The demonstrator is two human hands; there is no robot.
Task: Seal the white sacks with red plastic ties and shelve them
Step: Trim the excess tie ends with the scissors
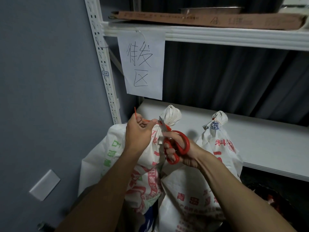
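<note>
The nearest white sack (168,148) stands at the left end of the lower shelf (267,139), by its front edge; whether it rests on the board I cannot tell. Its neck is bunched into a knob, with a red tie (146,121) cinched round it. The tie's loose tail runs leftward into the left hand (138,133), which pinches it taut between thumb and curled fingers, the tip poking up above the fist. The right hand (189,154) grips red-handled scissors (185,143), fingers through the loops, the blades parted at the tie just beside the neck.

Just to the right, a second sack (217,144) sits on the shelf near the front edge, its neck already tied. More printed sacks crowd below. A handwritten paper sign (143,64) hangs from the upper shelf (217,35), which carries flat cardboard (209,19).
</note>
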